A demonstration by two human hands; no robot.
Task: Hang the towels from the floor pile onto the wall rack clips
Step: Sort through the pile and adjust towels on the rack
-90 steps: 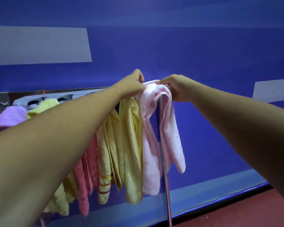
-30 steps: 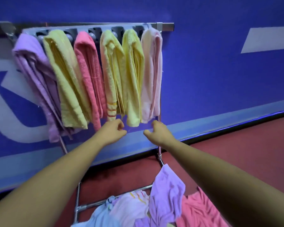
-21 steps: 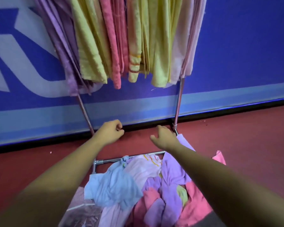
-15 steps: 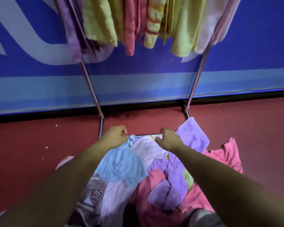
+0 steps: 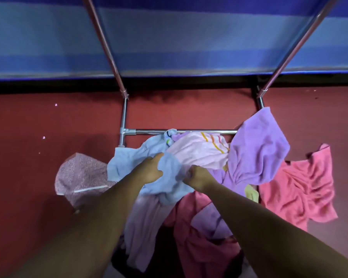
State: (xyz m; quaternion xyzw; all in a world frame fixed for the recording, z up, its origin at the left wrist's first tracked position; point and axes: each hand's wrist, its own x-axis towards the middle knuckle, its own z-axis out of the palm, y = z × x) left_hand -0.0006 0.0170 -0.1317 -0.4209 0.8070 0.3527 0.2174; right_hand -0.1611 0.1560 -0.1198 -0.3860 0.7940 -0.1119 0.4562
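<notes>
As the next towel starts, left hand (image 5: 149, 169) and right hand (image 5: 199, 175), down from the clips, pinch the light blue towel (image 5: 166, 187) by the floor bar (image 5: 197, 131).

A blue wall (image 5: 189, 37) with a paler band; below the wall a dark strip (image 5: 48, 85), perhaps skirting, then red floor (image 5: 28, 177) with pale specks (image 5: 55, 104).

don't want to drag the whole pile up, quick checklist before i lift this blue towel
1. Left hand grips the light blue towel: ok.
2. Right hand pinches the same towel: ok.
3. Nothing lies over it where the hands hold it: ok.
4. Its far corner free of the rack crossbar: cannot tell.
5. Free clip up on the rack: cannot tell, out of view.
</notes>
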